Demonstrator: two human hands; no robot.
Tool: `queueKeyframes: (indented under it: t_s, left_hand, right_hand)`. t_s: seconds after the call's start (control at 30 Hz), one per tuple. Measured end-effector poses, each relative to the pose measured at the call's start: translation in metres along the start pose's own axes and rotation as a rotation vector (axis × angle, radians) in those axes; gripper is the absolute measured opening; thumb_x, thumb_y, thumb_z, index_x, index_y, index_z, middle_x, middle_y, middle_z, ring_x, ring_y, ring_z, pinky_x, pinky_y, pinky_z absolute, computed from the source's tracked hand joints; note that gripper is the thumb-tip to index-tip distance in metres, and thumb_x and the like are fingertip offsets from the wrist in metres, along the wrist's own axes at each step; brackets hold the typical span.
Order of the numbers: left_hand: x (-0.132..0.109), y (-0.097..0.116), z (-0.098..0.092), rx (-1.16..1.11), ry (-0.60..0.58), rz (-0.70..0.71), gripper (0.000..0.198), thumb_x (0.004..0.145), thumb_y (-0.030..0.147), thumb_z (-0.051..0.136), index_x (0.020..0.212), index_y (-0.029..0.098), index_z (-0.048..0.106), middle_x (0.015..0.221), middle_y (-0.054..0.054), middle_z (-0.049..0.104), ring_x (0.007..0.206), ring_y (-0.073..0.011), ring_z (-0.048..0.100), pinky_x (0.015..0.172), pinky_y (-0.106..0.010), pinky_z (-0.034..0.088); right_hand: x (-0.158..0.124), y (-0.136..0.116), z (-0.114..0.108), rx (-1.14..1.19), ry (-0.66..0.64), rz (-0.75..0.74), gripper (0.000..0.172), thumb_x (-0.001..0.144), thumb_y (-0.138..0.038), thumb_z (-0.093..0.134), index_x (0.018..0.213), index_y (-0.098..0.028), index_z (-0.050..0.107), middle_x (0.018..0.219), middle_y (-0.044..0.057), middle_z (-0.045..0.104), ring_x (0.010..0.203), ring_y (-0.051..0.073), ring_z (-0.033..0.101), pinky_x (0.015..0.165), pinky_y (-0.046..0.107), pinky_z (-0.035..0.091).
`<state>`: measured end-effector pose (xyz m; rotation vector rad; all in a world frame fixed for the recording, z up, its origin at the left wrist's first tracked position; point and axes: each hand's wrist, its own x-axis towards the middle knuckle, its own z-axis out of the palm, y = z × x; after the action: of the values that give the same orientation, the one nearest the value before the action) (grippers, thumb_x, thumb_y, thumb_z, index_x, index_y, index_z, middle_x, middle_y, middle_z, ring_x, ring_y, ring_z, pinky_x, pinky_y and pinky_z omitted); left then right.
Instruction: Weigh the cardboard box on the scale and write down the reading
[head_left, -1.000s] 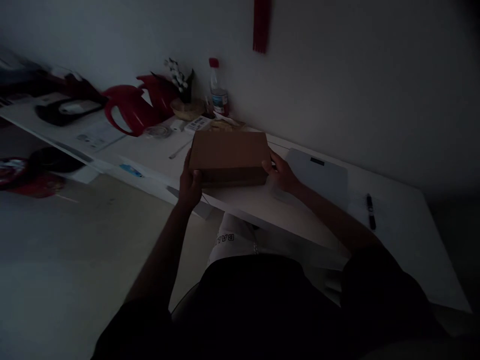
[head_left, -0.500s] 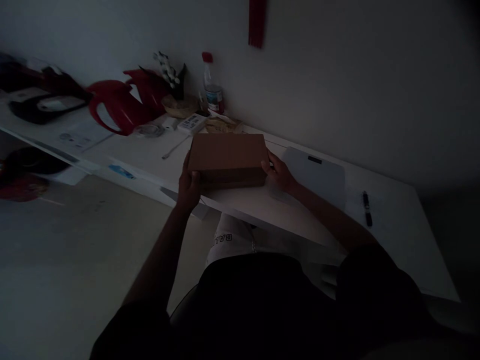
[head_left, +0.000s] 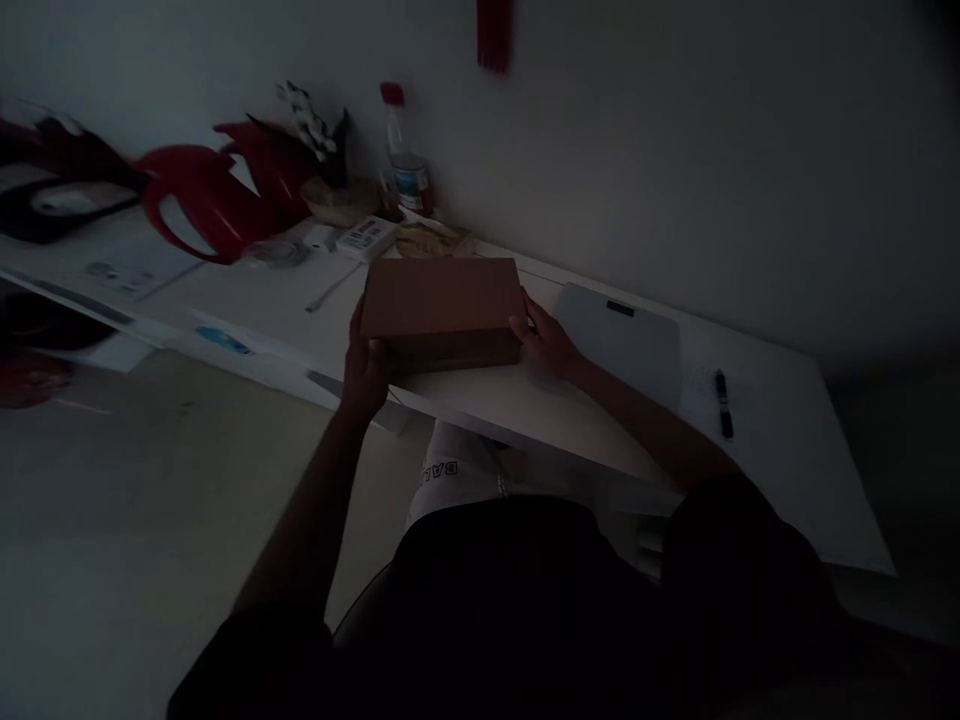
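Head view, dim cardboard box point(head_left: 441, 297), left hand point(head_left: 364, 378) partly hidden

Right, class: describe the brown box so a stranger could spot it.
Find the long white table along the wall. Near its front edge, the left hand and right hand hold a brown box by its ends. It alone is held, and it is bigger than the white box behind it.
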<state>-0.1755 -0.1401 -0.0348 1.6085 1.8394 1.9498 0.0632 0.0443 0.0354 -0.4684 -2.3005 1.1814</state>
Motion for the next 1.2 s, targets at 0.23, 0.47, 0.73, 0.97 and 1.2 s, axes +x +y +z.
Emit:
queueKeyframes:
  t_s: [0.23,0.47,0.73,0.97,1.2]
  left_hand:
    - [0.0,-0.001,-0.004,0.029,-0.028,-0.043,0.08,0.099,0.066,0.04,0.154,0.009,0.03,0.155,-0.021,0.033,0.146,-0.0288,0.033,0.122,-0.042,0.026]
    - [0.008,0.016,-0.022,0.271,-0.035,0.115,0.085,0.097,0.05,0.057,0.157,0.007,0.015,0.154,-0.024,0.031,0.141,-0.0344,0.038,0.111,-0.052,0.04]
    - [0.062,0.105,0.004,0.593,-0.221,0.811,0.059,0.09,0.026,0.058,0.147,0.016,0.044,0.135,-0.013,0.056,0.123,-0.0348,0.053,0.101,-0.051,0.044]
    - [0.058,0.159,0.097,0.523,-0.54,1.155,0.031,0.096,0.016,0.047,0.125,0.015,0.057,0.094,-0.008,0.068,0.081,-0.0231,0.059,0.068,-0.036,0.041]
    - [0.026,0.179,0.177,0.392,-0.744,1.405,0.028,0.103,0.015,0.037,0.119,0.009,0.058,0.079,-0.007,0.062,0.071,-0.0194,0.054,0.059,-0.033,0.035]
  right_hand:
    - [-0.002,0.0,-0.003,0.049,-0.054,0.077,0.097,0.089,-0.085,0.037,0.162,-0.022,0.021,0.162,0.006,0.026,0.148,0.026,0.028,0.122,0.044,0.029]
    - [-0.01,0.002,-0.028,-0.079,0.024,0.139,0.105,0.086,-0.088,0.03,0.158,-0.011,0.03,0.16,0.013,0.028,0.148,0.027,0.027,0.123,0.044,0.022]
    - [-0.034,0.004,-0.076,-0.168,0.195,0.05,0.07,0.097,-0.068,0.032,0.118,-0.013,0.069,0.12,0.014,0.067,0.113,0.025,0.063,0.095,0.036,0.05]
    - [-0.087,0.008,-0.112,-0.302,0.198,0.143,0.045,0.101,-0.041,0.037,0.088,-0.014,0.071,0.084,0.008,0.067,0.077,0.018,0.064,0.069,0.028,0.041]
    - [-0.155,0.015,-0.152,-0.501,0.237,0.263,0.042,0.101,-0.038,0.035,0.08,-0.015,0.063,0.078,0.005,0.062,0.065,0.016,0.052,0.062,0.028,0.032]
